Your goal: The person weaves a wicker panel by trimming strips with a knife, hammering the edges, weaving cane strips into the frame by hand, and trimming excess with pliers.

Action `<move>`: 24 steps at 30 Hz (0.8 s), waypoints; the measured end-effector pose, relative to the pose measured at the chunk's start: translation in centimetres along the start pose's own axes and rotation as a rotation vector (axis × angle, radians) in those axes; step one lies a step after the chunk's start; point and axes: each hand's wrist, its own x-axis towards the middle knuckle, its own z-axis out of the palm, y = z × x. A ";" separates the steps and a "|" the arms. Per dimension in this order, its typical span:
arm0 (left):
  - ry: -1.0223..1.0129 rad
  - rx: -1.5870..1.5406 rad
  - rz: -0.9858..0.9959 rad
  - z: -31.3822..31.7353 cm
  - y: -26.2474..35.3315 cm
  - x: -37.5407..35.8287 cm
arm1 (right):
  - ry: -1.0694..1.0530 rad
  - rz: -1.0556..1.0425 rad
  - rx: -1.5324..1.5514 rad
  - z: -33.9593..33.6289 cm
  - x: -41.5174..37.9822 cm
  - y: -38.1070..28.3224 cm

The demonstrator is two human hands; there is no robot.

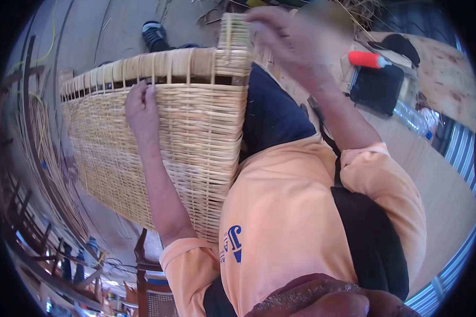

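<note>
A large woven wicker panel of pale cane lies on its side before me, to the left of my body. Along its far side runs a cane-wrapped rail, with a dark gap crossed by upright strands beneath it. My left hand is closed at this gap, its fingertips gripping the top edge of the weave. My right hand is blurred and raised at the panel's projecting woven corner. Its fingers are curled in a pinch there; whatever they hold is too blurred to make out.
At the right, a black square object, a red-orange bottle, a dark cap and a clear plastic bottle lie on boards. Loose cane strands and wooden furniture frames stand at the left. A shoe shows beyond the panel.
</note>
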 end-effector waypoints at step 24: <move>-0.622 -0.199 0.070 28.4 23.6 -6.9 | -0.485 0.459 -0.552 -17.1 -13.4 22.7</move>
